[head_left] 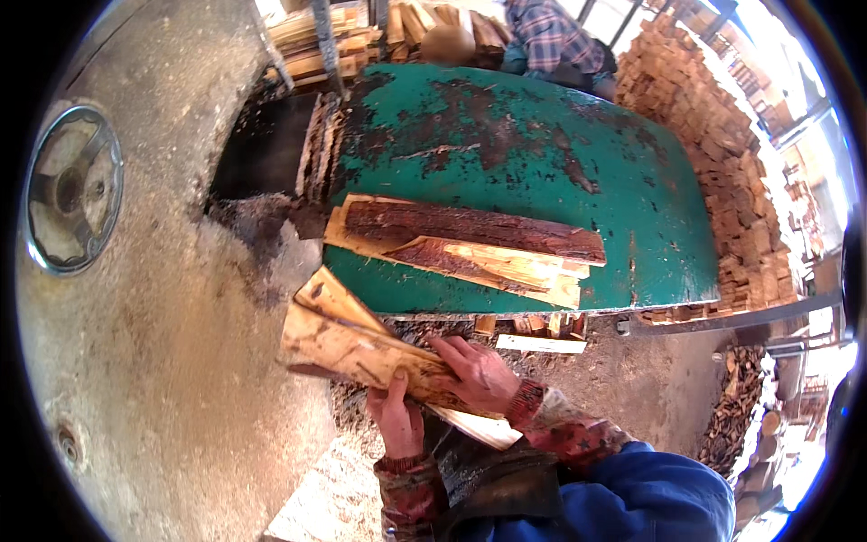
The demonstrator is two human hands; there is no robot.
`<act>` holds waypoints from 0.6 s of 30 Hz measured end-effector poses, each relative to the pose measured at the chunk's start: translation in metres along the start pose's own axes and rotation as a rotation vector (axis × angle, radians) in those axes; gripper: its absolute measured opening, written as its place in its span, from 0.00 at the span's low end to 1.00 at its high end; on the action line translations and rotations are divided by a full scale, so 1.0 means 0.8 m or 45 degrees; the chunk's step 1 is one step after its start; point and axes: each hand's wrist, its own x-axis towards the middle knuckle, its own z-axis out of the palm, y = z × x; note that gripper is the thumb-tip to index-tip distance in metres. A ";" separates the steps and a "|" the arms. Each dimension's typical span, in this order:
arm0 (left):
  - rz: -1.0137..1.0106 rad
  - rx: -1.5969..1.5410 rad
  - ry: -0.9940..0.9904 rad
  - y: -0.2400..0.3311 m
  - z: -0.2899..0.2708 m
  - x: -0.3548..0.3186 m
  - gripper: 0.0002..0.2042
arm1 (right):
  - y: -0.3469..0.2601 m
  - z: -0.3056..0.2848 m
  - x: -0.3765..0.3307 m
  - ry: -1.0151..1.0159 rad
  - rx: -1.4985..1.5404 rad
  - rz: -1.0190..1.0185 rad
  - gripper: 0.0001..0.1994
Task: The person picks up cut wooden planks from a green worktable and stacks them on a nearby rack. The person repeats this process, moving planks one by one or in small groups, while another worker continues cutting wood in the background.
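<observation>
— What's the person got hold of, there below the green worktop (542,163)?

— A bundle of rough bark slabs (361,348), held just off the worktop's near edge. The left hand (397,420) grips it from underneath, fingers curled round the wood; the right hand (479,372) lies over the top, fingers closed on it.

— And the worktop itself?

— Curved green metal, paint worn off in brown patches. More split slabs (470,248) lie on it, bark side up.

— What's around it?

— Left of the worktop, a big dusty machine housing (172,298) with a metal handwheel (72,190). Sawdust (379,425) lies thick below the near edge. Beyond its far side, stacked wood (325,41) and another person in a plaid shirt (551,36). To its right, a tall wall of cut blocks (722,154).
</observation>
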 end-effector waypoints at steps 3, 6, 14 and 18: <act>-0.071 -0.014 0.020 0.003 0.022 -0.002 0.21 | 0.004 0.014 -0.021 -0.105 0.193 0.225 0.40; -0.079 0.022 0.032 0.007 0.033 -0.005 0.21 | 0.017 0.012 -0.023 -0.134 0.370 0.121 0.43; -0.047 -0.084 -0.132 0.005 0.074 -0.007 0.22 | 0.021 -0.085 0.015 -0.301 0.563 0.157 0.36; 0.106 -0.064 -0.330 0.009 0.106 -0.003 0.23 | 0.009 -0.160 0.023 -0.209 0.382 0.195 0.33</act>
